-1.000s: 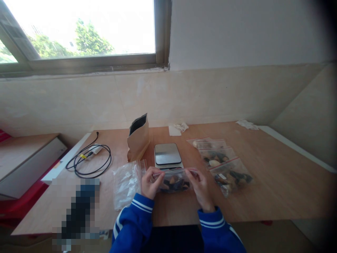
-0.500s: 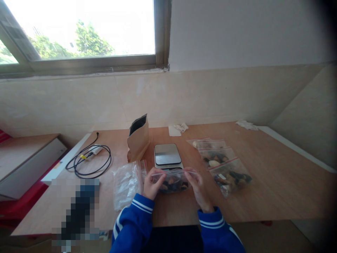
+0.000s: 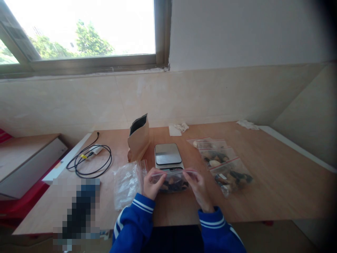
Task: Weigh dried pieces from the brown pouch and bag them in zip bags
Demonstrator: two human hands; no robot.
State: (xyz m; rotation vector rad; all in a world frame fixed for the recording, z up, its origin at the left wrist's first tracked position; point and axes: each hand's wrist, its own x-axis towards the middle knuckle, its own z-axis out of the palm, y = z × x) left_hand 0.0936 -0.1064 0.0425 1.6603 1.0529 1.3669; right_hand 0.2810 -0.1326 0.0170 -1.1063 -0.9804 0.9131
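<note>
Filled bags (image 3: 233, 176) laid at R, empties (image 3: 126, 186) remaining at L; L hand (image 3: 152, 185) & R hand (image 3: 198, 186) w/ fingers (image 3: 161, 179) pinching held bag (image 3: 173, 185), seal unclear.

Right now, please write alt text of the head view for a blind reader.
The left hand and right hand, in white-striped blue sleeves, pinch the top of a clear plastic bag of dark and tan pieces in front of a square silver-topped scale. Similar filled bags overlap at right; an open brown pouch stands left.
</note>
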